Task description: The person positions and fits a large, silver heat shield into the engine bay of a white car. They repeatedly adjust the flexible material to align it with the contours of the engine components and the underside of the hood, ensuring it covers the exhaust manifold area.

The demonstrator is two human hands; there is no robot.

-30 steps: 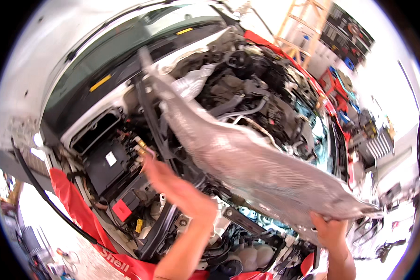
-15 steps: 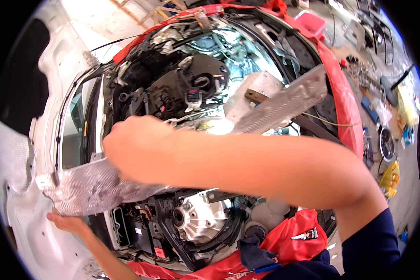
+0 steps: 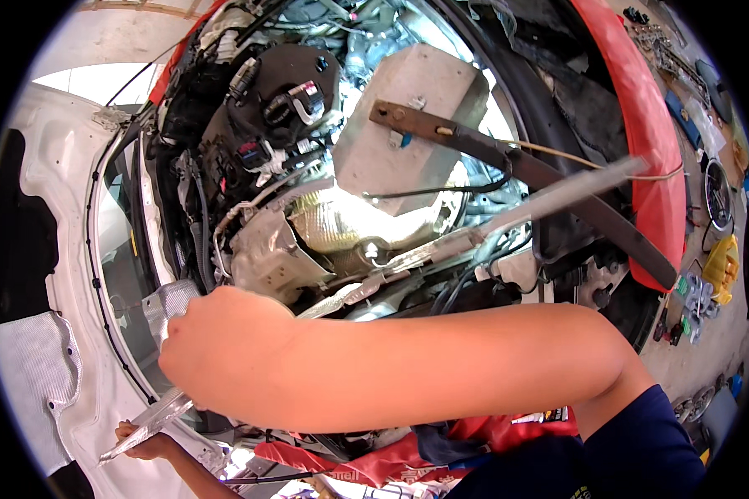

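Heat shield (image 3: pixel 508 220) now lies flatter, edge-on across the engine bay (image 3: pixel 308 125); right hand (image 3: pixel 225 349) grips its left end; left hand (image 3: pixel 146 441) pinches the near-left corner, fingers closed.

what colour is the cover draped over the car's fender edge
Red, seen best in the head view: the fender cover on the right of the engine bay.

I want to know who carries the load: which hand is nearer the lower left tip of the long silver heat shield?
Left. The left hand grips the silver heat shield right at that lower tip. The right hand is farther up the panel, pressing on it by the car's edge.
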